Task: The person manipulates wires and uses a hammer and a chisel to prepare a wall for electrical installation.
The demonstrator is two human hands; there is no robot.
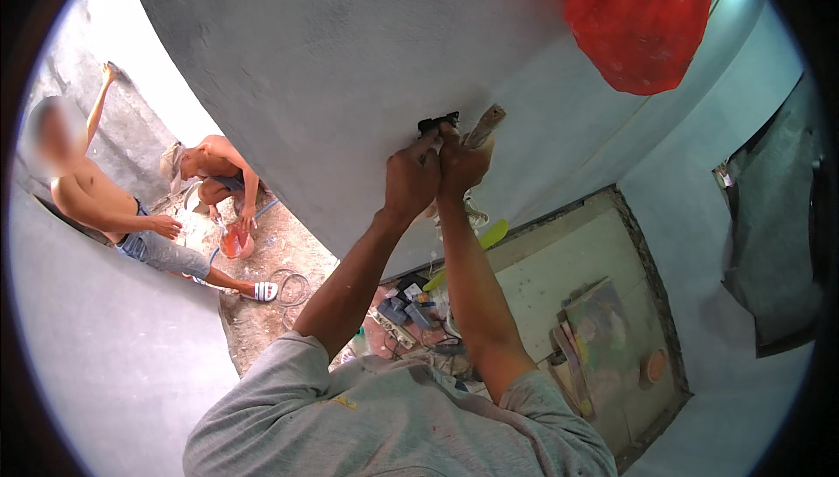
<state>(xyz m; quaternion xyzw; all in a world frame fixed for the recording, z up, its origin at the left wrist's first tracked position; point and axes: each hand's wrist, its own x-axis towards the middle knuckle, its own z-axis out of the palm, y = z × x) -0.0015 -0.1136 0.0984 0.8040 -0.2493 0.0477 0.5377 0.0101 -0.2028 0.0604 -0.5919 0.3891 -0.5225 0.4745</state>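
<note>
Both of my hands are raised side by side against the grey plastered wall (350, 58). My left hand (412, 178) is closed, its fingertips at a small black fitting (439, 121) at the wall surface; what they pinch is hidden. My right hand (463, 162) touches it from the right, index finger and thumb pointing up to the fitting. A pale, plaster-spotted stick-like handle (486, 124) sticks up out of my right hand, which is wrapped round it. Below that hand hangs a whitish looped piece (474, 213), partly hidden by my wrist.
Red cloth or plastic (647, 23) hangs at upper right. A yellow-green blade-like piece (494, 233), dark blocks and cables (402, 309) lie below. A board (599, 337) rests on the tiles. At left, one person stands (96, 189) and another crouches (218, 167) by a red bucket (234, 241).
</note>
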